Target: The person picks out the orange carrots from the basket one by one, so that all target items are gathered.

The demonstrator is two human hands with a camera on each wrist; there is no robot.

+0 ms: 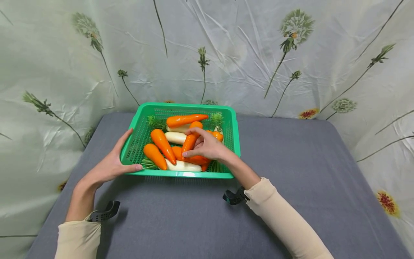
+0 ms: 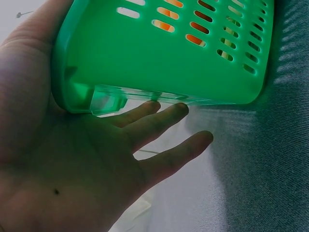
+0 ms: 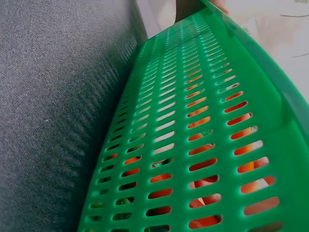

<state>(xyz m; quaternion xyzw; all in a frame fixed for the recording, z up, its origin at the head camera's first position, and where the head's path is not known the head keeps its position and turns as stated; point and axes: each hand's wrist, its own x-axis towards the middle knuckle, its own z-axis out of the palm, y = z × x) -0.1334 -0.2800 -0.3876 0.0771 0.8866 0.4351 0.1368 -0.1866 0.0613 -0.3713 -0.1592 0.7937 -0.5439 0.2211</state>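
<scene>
A green plastic basket (image 1: 181, 173) holds several glossy orange carrots (image 1: 162, 143) and white radishes (image 1: 184, 166), some with green leafy tops. My left hand (image 1: 111, 163) spans the basket's front left corner, its thumb on the front rim and its index finger along the left rim. In the left wrist view, the other fingers (image 2: 171, 154) stretch fairly straight beneath the rim, outside the wall. Inside the basket, my right hand (image 1: 207, 145) pinches a carrot (image 1: 191, 138) between thumb and fingers. The right wrist view shows mostly the slotted basket wall (image 3: 166, 130); the right hand's grip is hidden there.
Grey cloth (image 1: 291, 172) covers the table under the basket. A pale curtain (image 1: 233, 54) with dandelion prints hangs behind and at the sides. Black straps (image 1: 105, 213) are on both wrists, by the beige sleeves (image 1: 275, 205).
</scene>
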